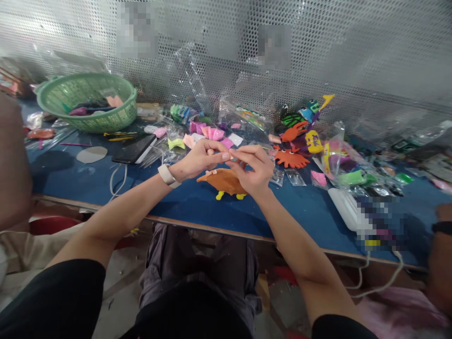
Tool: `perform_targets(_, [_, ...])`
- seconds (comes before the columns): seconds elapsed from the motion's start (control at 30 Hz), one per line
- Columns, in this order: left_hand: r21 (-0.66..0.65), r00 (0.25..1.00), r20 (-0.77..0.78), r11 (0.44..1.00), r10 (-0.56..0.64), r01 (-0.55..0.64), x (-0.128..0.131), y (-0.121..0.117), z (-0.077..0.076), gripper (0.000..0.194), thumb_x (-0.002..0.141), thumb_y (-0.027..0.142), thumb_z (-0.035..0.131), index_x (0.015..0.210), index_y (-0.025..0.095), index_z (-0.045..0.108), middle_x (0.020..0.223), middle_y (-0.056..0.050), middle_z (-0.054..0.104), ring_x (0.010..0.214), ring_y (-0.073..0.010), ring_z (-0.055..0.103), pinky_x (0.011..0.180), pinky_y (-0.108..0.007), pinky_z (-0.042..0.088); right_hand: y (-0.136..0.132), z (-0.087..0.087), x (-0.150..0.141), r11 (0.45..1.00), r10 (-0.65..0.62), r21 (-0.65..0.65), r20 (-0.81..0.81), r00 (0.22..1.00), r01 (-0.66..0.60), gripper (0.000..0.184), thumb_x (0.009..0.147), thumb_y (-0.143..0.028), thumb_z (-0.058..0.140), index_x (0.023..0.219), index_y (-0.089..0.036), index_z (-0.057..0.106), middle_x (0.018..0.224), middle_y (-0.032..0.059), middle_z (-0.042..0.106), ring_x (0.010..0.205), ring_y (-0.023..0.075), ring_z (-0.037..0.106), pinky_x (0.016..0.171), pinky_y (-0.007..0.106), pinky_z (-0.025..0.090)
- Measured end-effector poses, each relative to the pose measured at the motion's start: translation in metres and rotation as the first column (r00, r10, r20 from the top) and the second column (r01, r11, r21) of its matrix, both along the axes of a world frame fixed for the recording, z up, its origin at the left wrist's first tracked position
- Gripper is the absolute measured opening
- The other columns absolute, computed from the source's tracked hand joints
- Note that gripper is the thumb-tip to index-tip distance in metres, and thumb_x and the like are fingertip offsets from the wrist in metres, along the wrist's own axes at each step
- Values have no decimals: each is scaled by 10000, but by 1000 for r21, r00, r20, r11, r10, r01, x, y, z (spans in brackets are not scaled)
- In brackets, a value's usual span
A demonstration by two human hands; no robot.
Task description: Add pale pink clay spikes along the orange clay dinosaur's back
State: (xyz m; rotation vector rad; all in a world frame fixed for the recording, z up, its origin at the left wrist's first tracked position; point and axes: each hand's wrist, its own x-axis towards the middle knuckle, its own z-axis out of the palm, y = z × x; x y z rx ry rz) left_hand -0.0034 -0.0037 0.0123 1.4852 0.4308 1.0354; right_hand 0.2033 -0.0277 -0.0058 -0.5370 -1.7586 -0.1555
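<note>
My left hand (201,158) and my right hand (253,167) meet above the blue table, thumbs and fingertips pinched together. Whatever lies between the fingertips is too small to make out. Just beneath them sits an orange-brown clay figure (226,182) with a pointed left end and yellow feet (219,195). Small pale pink bits (211,173) rest along its top edge, and my right hand hides its right end. An orange clay crab (291,157) lies to the right of my right hand. Behind my hands are pink clay pieces (213,133).
A green basket (88,123) stands at the back left, with a phone (132,149) on a white cable and a grey disc (92,154) in front. Plastic packets (348,160) and a white device (342,207) lie at the right. A perforated metal wall (219,28) rises behind. Other people's arms show at both sides.
</note>
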Motion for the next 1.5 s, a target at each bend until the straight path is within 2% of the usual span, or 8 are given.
perform_targets(0.1, [-10, 999, 35, 1000, -9, 10, 1, 1, 1, 415, 789, 577, 987, 840, 188, 851, 427, 97, 385, 402, -26, 295, 407, -204, 209, -1, 3, 1, 964, 146, -222, -27, 989, -149, 360, 1020, -582, 769, 1301, -359, 793, 1234, 43, 722, 751, 122, 728, 531, 271, 612])
perform_targets(0.2, [-16, 1000, 22, 1000, -13, 13, 0, 1, 0, 436, 769, 587, 997, 862, 184, 860, 443, 90, 432, 392, -24, 319, 400, -203, 220, -3, 7, 1, 863, 304, -416, -27, 952, -287, 398, 1090, -631, 619, 1346, -363, 764, 1393, 75, 646, 981, 163, 752, 606, 266, 662])
perform_targets(0.33, [-17, 1000, 6, 1000, -27, 27, 0, 1, -2, 459, 763, 604, 996, 903, 189, 858, 475, 75, 514, 375, -23, 358, 391, -197, 237, -5, 10, 0, 793, 394, -471, -87, 915, -386, 330, 1113, -566, 607, 1314, -354, 760, 1386, 73, 623, 1059, 173, 727, 595, 241, 645])
perform_targets(0.57, [-45, 996, 34, 996, -82, 83, 1, 0, -4, 448, 806, 586, 974, 944, 182, 841, 466, 102, 399, 395, -30, 291, 409, -211, 223, -4, 9, 0, 821, 334, -457, -100, 937, -342, 261, 1040, -500, 761, 1225, -317, 784, 1339, 61, 661, 1102, 180, 733, 744, 301, 700])
perform_targets(0.97, [-62, 990, 64, 989, -127, 131, 1, -2, -4, 396, 833, 549, 969, 929, 179, 865, 467, 89, 428, 408, -15, 285, 422, -186, 234, 3, 3, -1, 857, 313, -360, -207, 927, -370, 201, 976, -464, 857, 1177, -455, 864, 1235, 9, 732, 878, 146, 724, 637, 326, 655])
perform_targets(1.17, [-48, 993, 41, 992, -115, 117, 2, -1, -6, 436, 839, 587, 953, 858, 168, 832, 482, 69, 479, 405, -18, 327, 425, -187, 247, 4, 3, -1, 916, 246, -279, -179, 953, -289, 146, 995, -440, 847, 1137, -466, 871, 1211, 2, 757, 954, 174, 756, 680, 357, 640])
perform_targets(1.33, [-50, 993, 31, 992, -113, 115, 1, -1, -5, 483, 837, 607, 948, 761, 162, 777, 456, 68, 460, 398, -23, 327, 427, -193, 257, 1, 7, -2, 955, 213, -176, -146, 966, -238, 169, 1002, -365, 851, 1143, -456, 870, 1162, -20, 766, 744, 97, 696, 636, 321, 608])
perform_targets(1.5, [-57, 990, 51, 990, -129, 132, 2, -2, -2, 479, 884, 609, 908, 771, 160, 787, 421, 84, 393, 386, -29, 307, 416, -196, 222, 0, 6, -5, 949, 222, -181, -197, 955, -258, 209, 999, -295, 849, 1153, -435, 871, 1128, -10, 777, 870, 127, 744, 607, 278, 586])
